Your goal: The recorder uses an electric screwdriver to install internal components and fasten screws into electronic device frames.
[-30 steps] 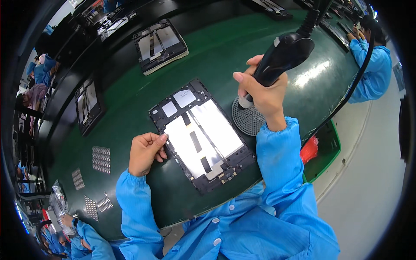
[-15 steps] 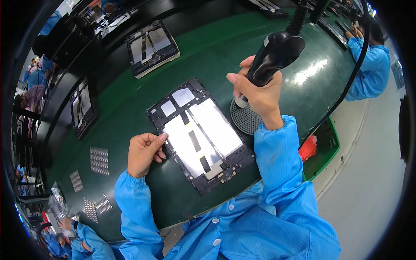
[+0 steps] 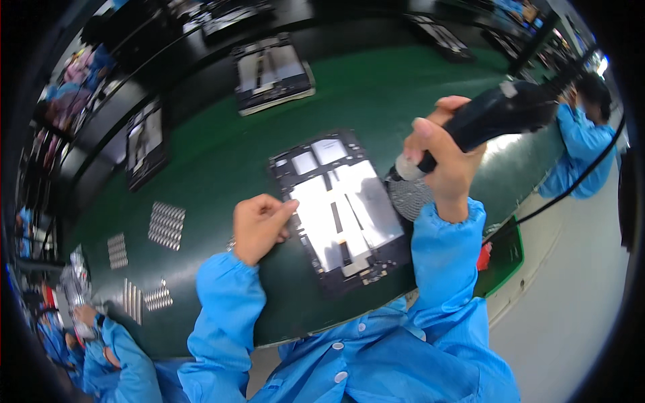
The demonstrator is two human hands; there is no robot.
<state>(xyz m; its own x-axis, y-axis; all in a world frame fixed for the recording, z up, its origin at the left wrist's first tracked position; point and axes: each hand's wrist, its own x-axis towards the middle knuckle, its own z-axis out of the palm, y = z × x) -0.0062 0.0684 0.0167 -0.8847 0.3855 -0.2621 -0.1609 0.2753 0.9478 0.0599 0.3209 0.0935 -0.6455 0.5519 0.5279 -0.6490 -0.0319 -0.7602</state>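
Observation:
An opened tablet (image 3: 356,232) lies on the green bench before me, its silvery battery cells, dark strips and black frame facing up. My left hand (image 3: 261,227) is closed at the tablet's left edge, thumb and forefinger pinched together there, the other fingers curled. My right hand (image 3: 449,161) is wrapped round a black electric screwdriver (image 3: 494,114) with a pale collar. The screwdriver lies tilted, its tip end low and to the left by the tablet's right edge; blur hides whether it touches anything. Beneath it sits a round grey dimpled plate (image 3: 411,200), partly covered by my hand.
Another opened tablet (image 3: 272,72) lies at the back, with one (image 3: 146,144) at the left and one (image 3: 440,37) at the far right. Small metal parts in sheets (image 3: 166,226) lie on the left. A green bin (image 3: 507,258) hangs by the right edge. Co-workers (image 3: 583,144) sit on both sides.
My right hand has tilted the screwdriver over, its body swinging right and down, its tip now nearer the tablet. The whole view has shifted; my left hand stays at the tablet's edge.

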